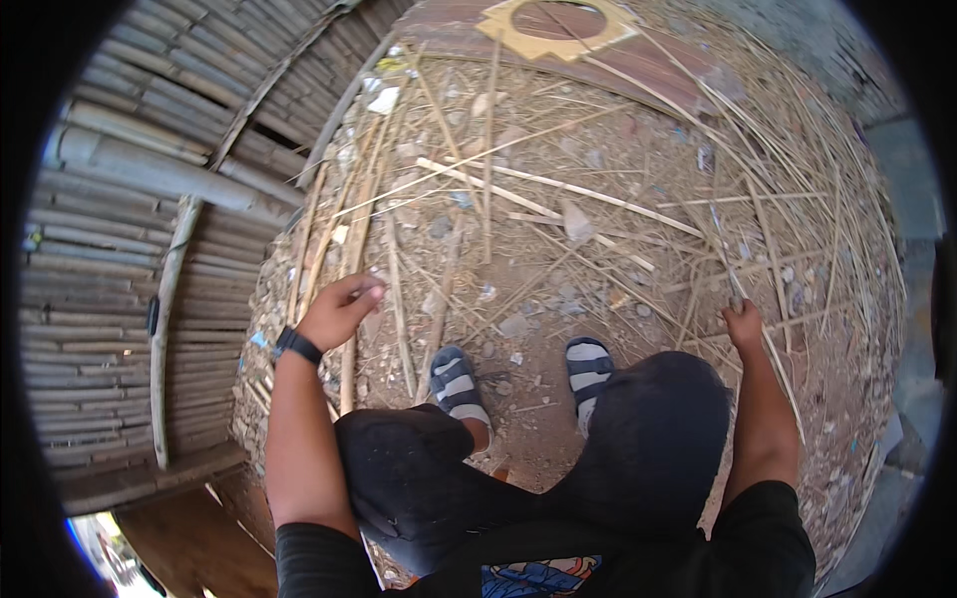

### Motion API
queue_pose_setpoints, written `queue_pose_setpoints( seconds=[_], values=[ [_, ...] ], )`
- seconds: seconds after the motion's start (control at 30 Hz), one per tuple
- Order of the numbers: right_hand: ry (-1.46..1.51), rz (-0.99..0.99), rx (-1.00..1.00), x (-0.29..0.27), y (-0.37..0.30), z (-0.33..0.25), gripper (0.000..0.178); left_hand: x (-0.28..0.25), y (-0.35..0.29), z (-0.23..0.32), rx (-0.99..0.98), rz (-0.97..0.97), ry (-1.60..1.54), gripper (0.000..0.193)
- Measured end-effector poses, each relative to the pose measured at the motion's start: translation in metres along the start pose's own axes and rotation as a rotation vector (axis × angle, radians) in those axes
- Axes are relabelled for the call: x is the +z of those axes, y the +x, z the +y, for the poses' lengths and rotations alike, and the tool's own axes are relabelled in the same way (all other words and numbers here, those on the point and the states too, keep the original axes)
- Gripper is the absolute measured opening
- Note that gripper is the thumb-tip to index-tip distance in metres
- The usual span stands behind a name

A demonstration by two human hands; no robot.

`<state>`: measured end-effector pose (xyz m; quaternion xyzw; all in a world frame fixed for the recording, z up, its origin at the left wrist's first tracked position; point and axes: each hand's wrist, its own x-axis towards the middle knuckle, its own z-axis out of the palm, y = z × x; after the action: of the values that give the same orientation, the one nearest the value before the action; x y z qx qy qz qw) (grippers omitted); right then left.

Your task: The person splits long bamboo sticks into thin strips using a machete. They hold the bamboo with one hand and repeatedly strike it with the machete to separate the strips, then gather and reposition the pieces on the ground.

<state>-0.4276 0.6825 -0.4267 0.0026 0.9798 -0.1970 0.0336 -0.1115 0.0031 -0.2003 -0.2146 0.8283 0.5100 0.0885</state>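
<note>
My left hand (341,307), with a dark band (298,345) at the wrist, hangs over the left side of the littered ground. Its fingers are curled toward the thumb, and whatever they may hold does not show. Out to the right, my right hand (743,325) is closed on a long, slim, pale-grey tool (726,261) that looks like a thin blade and points away from me. Beyond and between the hands, split bamboo strips (583,193) lie crossed over one another. Another long bamboo strip (349,349) runs just behind my left hand.
A slatted bamboo wall (100,329) rises on the left, with an upright pole (171,329) against it. At the far end lies a reddish-brown board (449,28) with a yellow ring-shaped piece (558,25). My sandalled feet (461,384) stand on dirt strewn with stones and scraps.
</note>
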Motion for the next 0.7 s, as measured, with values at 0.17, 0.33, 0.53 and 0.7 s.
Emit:
queue_pose_setpoints(
  seconds=[0.17, 0.33, 0.53, 0.7],
  values=[
    [0.07, -0.08, 0.191, -0.007, -0.025, 0.014, 0.067, -0.007, 0.01, -0.018, -0.214, 0.136, 0.063, 0.038],
    [0.11, -0.023, 0.204, 0.006, -0.019, 0.035, 0.064, -0.008, 0.015, -0.012, -0.305, 0.082, 0.05, 0.037],
    [0.034, 0.014, 0.129, 0.004, 0.026, 0.052, 0.059, -0.008, 0.016, -0.025, -0.443, 0.122, -0.011, 0.036],
    [0.1, -0.004, 0.165, 0.022, 0.05, 0.074, 0.059, -0.01, 0.017, -0.031, -0.497, 0.107, -0.011, 0.039]
  ],
)
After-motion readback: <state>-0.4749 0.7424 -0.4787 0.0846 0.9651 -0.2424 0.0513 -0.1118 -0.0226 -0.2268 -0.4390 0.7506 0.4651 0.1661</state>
